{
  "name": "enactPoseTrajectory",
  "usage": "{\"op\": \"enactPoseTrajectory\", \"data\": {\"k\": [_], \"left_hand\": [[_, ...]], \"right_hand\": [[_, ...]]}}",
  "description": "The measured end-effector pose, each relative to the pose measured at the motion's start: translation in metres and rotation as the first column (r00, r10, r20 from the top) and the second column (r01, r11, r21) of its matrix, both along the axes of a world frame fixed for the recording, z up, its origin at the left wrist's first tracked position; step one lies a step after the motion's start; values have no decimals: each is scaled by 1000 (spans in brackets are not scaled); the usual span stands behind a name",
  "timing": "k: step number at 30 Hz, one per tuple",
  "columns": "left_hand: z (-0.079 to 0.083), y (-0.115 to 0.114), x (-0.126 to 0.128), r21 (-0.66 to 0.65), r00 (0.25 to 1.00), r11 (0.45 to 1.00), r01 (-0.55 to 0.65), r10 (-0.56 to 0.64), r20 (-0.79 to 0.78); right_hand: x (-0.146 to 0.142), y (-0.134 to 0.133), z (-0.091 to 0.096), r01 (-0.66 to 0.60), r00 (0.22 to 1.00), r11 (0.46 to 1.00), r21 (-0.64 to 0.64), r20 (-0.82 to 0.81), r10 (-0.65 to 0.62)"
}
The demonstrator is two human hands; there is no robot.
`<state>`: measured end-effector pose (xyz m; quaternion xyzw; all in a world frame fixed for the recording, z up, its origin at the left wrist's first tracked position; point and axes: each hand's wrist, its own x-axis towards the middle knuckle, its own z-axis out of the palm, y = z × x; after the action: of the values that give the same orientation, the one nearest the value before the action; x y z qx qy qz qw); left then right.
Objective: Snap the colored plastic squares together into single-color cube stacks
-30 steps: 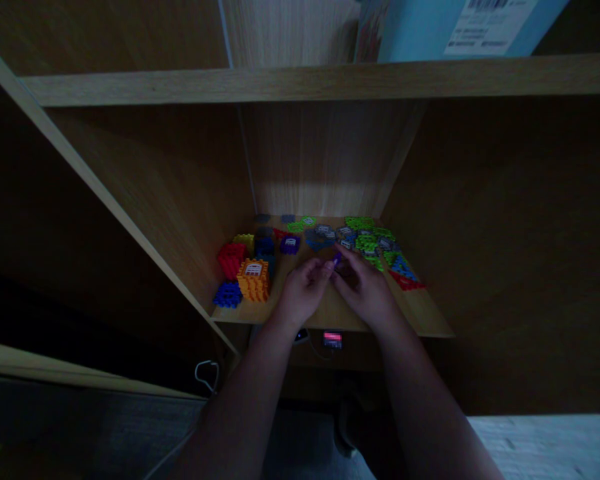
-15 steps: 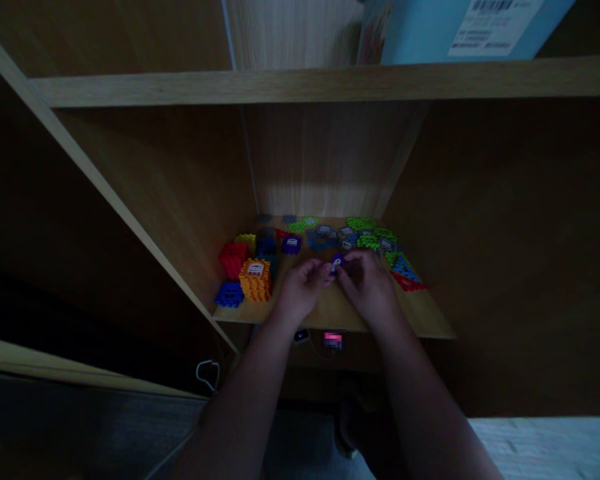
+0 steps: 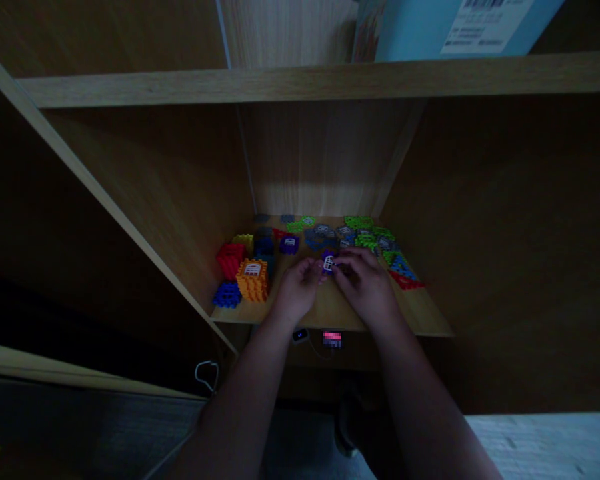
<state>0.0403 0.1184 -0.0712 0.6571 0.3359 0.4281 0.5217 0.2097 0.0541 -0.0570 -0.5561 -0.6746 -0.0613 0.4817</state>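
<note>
Between my hands, above the front of the wooden shelf [image 3: 325, 303], is a purple building tile [image 3: 328, 263] with a white window-shaped piece on its face. My left hand [image 3: 299, 283] pinches the tile's left side between thumb and fingers. On the other side, my right hand [image 3: 366, 280] is closed with its thumb and fingertips at the tile's right edge. Behind my left hand another purple tile [image 3: 289, 244] with a white window lies on the shelf. To the left stands an orange tile stack [image 3: 253, 280], beside red tiles [image 3: 231, 260] and blue tiles [image 3: 227, 295].
Green tiles [image 3: 365, 238], grey-blue pieces and red and blue triangles [image 3: 405, 279] lie at the back and right. The upper shelf's edge [image 3: 300, 83] crosses above, carrying a light-blue box [image 3: 415, 33]. Below sit small devices [image 3: 301, 335] with a cable.
The purple tile has turned so that its white window faces me more, and it has shifted slightly left. Both hands stay close on it.
</note>
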Motion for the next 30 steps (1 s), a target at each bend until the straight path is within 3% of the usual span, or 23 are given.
{"op": "enactPoseTrajectory", "data": {"k": [13,18,24,30], "left_hand": [[6,-5,1,177,995,984,-12,29,-99],[3,-4,2,139,997,990,-11,22,-73],[4,-2,-1,135,991,985,-106,116,-65],[-2,-1,2,121,994,989,-85,93,-65]], "right_hand": [[2,1,-3,40,999,999,-11,-4,-40],[0,0,1,23,999,1000,-4,-33,-23],[0,2,-2,-125,992,992,-24,5,125],[3,5,-7,-103,993,994,-29,54,104]]}}
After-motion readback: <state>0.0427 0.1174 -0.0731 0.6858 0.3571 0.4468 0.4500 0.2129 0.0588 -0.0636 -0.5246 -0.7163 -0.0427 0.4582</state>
